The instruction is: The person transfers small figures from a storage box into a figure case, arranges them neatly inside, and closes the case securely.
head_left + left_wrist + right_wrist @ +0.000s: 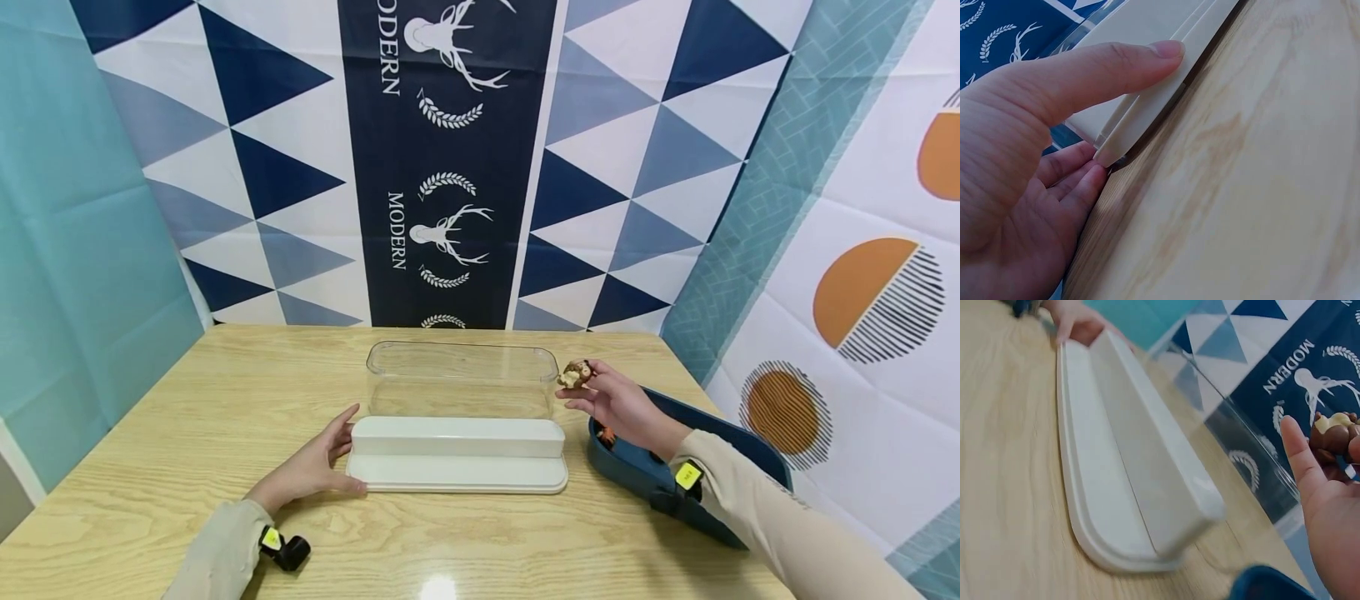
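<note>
My left hand [321, 467] holds the left end of a white stepped display base [457, 475]. In the left wrist view its thumb [1147, 62] lies along the rim, while the other fingertips touch the end edge. My right hand [626, 408] pinches a small brown and cream figurine [575, 375] above the table, right of a clear plastic cover [461, 358]. Part of that figurine [1334, 434] is cut off in the right wrist view. The cover stands right behind the base.
A dark blue bin [630, 479] stands on the right under my right forearm, with a small orange and dark figure [606, 435] inside. The wooden table [225, 392] ends at a wall hung with patterned cloth [300, 167].
</note>
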`<action>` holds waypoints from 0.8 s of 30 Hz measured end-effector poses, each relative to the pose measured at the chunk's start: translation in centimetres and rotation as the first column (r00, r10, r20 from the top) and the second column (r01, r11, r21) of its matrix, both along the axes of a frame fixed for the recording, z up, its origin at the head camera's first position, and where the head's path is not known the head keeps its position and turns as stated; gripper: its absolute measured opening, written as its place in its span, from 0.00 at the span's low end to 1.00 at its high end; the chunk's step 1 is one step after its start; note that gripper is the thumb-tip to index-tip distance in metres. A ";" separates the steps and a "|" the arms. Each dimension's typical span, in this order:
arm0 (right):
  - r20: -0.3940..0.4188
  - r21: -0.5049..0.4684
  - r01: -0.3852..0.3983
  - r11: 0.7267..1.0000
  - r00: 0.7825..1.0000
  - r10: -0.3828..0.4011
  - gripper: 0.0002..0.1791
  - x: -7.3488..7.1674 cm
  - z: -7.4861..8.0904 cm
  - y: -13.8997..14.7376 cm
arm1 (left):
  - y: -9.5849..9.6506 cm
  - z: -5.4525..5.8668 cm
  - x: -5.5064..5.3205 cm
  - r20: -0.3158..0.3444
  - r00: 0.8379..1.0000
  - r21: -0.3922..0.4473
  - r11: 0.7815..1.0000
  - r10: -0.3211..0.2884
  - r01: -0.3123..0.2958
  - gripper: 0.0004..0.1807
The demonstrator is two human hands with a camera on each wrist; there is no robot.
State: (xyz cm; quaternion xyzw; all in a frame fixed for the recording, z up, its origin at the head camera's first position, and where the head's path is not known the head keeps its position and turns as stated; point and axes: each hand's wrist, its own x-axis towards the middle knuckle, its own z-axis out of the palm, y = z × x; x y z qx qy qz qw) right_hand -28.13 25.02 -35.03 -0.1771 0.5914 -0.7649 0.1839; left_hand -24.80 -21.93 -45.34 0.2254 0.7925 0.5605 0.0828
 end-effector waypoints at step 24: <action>0.041 0.080 -0.378 0.922 0.926 0.376 0.18 0.2 -1.6 -8.6 | 0.1 -0.2 -0.2 -0.008 1.000 -0.008 1.000 0.001 -0.001 0.70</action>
